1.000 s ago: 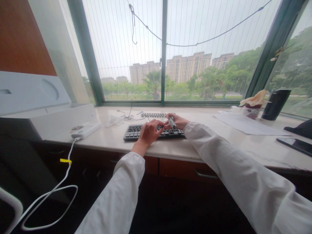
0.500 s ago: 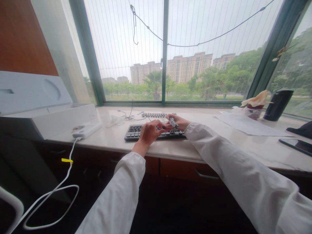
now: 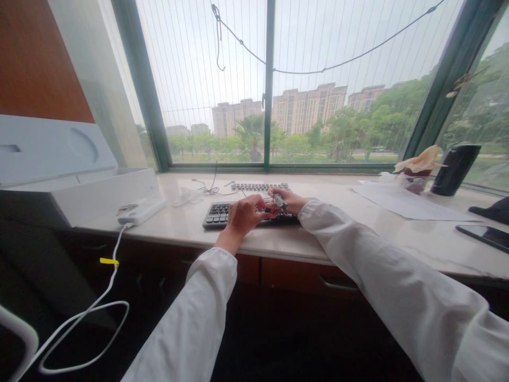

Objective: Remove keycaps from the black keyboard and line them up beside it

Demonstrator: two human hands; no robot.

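A black keyboard (image 3: 217, 217) lies on the white counter below both hands, its middle and right side partly hidden by them. My left hand (image 3: 245, 213) is closed in a pinch over the keyboard. Between its thumb and forefinger is a small black piece (image 3: 268, 210) that looks like a keycap. My right hand (image 3: 292, 201) is closed around a short silver metal tool (image 3: 280, 202), whose exact kind I cannot make out. The fingertips of the two hands almost meet above the keys.
Behind the keyboard lies a row of small keys (image 3: 258, 187), with a thin cable (image 3: 210, 190) to its left. A white power strip (image 3: 141, 211) and an open white box (image 3: 115, 185) stand left. Rightward are paper sheets (image 3: 409, 201), a phone (image 3: 485, 236) and a black bottle (image 3: 455, 170).
The silver tool has shifted slightly left and tilts a little differently in my right hand. My left hand stays almost in place, with the small black piece still pinched.
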